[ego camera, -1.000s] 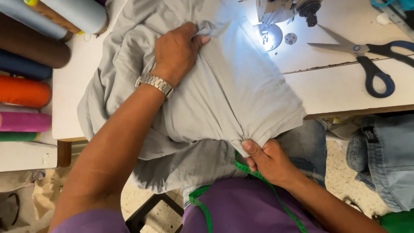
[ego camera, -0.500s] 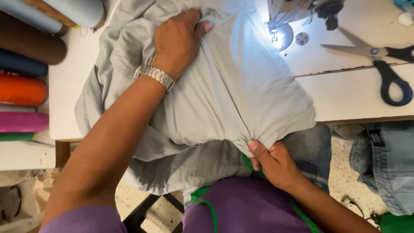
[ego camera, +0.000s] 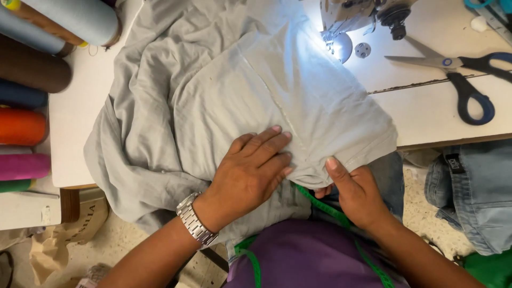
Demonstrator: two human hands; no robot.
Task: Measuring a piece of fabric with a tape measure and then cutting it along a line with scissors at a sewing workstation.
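Grey cloth (ego camera: 256,96), soft n light, prob slippy, bunched under my flat-spread left hand (ego camera: 250,170) w/ right hand (ego camera: 354,194) pinching its hem beside it — best held at that edge.

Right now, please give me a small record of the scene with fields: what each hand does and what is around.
left hand: flat on the grey fabric
right hand: pinches the fabric's near edge
watch: on left wrist
sewing machine: beyond fabric, lamp lit
scissors: on the table, to the right
thread cones: at left
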